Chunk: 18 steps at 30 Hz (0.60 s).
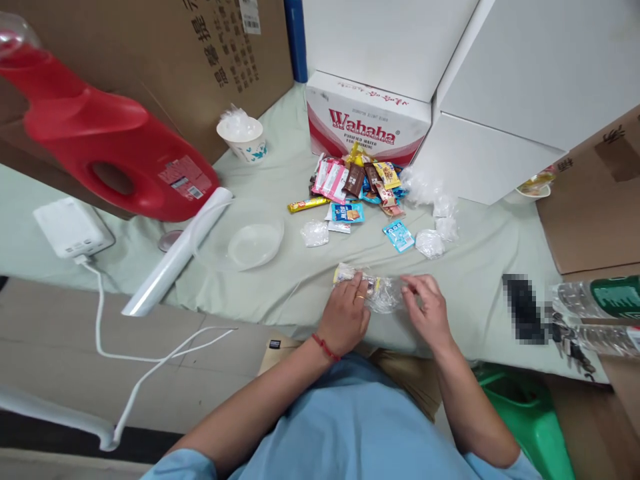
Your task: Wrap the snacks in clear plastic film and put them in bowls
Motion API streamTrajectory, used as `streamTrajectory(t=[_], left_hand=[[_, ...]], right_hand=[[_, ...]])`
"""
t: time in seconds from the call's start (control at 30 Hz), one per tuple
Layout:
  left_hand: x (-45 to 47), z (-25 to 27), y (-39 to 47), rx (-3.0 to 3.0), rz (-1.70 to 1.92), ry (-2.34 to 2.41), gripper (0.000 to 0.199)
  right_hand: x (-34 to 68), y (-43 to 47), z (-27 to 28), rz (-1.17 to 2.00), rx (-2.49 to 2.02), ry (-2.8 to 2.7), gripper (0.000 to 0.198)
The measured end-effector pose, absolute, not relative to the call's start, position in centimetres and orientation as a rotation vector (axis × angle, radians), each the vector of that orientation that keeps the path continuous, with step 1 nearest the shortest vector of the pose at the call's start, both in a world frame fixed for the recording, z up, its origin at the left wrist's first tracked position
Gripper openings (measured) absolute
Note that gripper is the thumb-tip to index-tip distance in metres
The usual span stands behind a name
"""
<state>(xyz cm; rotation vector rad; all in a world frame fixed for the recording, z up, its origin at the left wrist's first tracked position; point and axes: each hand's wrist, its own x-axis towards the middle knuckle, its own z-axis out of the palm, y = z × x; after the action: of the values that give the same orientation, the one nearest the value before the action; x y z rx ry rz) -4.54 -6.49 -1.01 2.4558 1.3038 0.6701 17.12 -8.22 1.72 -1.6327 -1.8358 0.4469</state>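
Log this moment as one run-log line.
left hand: holds clear plastic bag | right hand: pinches same bag | snack pile beyond | clear bowl left

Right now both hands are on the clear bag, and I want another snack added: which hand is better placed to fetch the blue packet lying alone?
Probably the right hand. The blue packet lies just beyond it, while the left hand pins the clear bag and sits farther off.
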Motion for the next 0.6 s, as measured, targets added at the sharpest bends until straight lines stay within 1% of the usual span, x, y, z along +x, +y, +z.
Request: streamTrajectory(t=[0.07,0.1,0.2,0.3,0.37,0.4,0.47,0.57,0.6], left_hand=[[-4.8,-1.1,-6.7,2.52,0.62,1.316,0.058],[-4.8,-1.1,-6.8,2.551,0.598,1.318,0.06],[-5.2,-1.2,-7.1,2.626,0.543,1.3,0.063],[-5.5,-1.2,-7.3,2.652,0.504,1.285,0.064],[-5.6,-1.2,-7.3,2.67,0.497,1.287,0.062],[-5.5,-1.3,-7.4,2.683,0.498,1.287,0.06],[-5.2,-1.5,-7.5,2.706,0.501,1.285,0.053],[-4.9,-1.8,-7.7,2.685,0.48,1.263,0.036],[-4.9,-1.8,-7.8,2.669,0.469,1.248,0.032]], right_hand=[[17.9,-8.3,0.6,0.244,-1.841,-1.765,0.042],[18.1,-8.4,0.2,0.244,-1.873,-1.793,0.045],[18.6,-8.4,0.1,0.499,-1.83,-1.812,0.027],[18.2,-7.6,2.2,0.819,-1.799,-1.615,0.028],[17.0,-6.2,4.0,0.905,-1.771,-1.543,0.028],[16.0,-5.3,4.7,0.886,-1.76,-1.571,0.026],[13.2,-3.2,5.7,0.745,-1.786,-1.747,0.018],[8.2,-0.8,5.9,0.525,-1.948,-2.159,0.007],[6.7,-0.3,5.8,0.474,-1.998,-2.282,0.008]])
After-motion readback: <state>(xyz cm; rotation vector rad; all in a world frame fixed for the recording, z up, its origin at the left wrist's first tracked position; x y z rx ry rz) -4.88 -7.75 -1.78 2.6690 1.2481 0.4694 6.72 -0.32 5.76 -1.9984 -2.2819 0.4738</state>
